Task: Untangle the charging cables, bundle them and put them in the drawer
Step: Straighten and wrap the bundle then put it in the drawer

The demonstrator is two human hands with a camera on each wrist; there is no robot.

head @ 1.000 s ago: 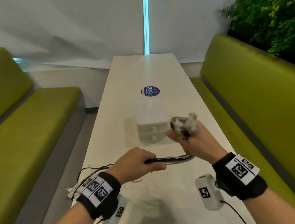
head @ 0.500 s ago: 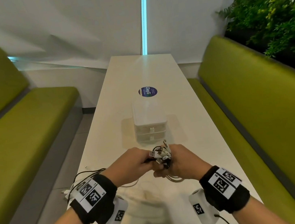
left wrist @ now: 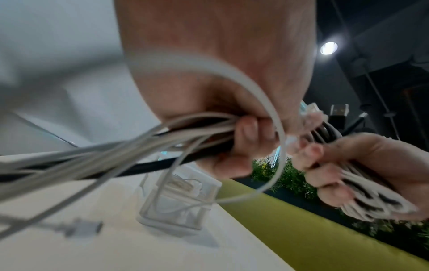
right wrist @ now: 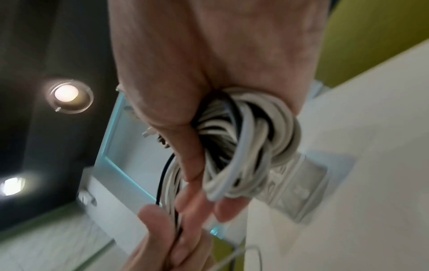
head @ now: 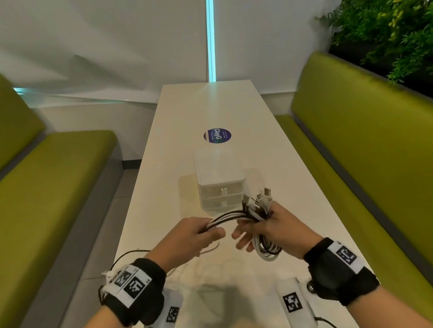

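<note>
White and black charging cables [head: 258,213] run between my two hands above the near half of the white table [head: 282,182]. My right hand [head: 250,237] grips a wound coil of them [right wrist: 250,146], with several plugs [head: 262,197] sticking up past its fingers. Just left of it, my left hand [head: 208,234] curls round the loose strands [left wrist: 185,139], which trail off to the left. A small white drawer unit [head: 220,182] stands behind the hands, its two drawers closed. One free plug [left wrist: 78,227] lies on the table.
A round blue sticker [head: 217,135] lies on the table behind the drawer unit. Green benches [head: 377,169] run along both sides, with plants [head: 399,27] behind the right one. Thin cable ends [head: 128,256] hang over the table's near left edge.
Half a second ago both hands met over the bundle. Now they have drawn apart: the right hand with the coil sits to the right, and the left holds the strands stretched between them.
</note>
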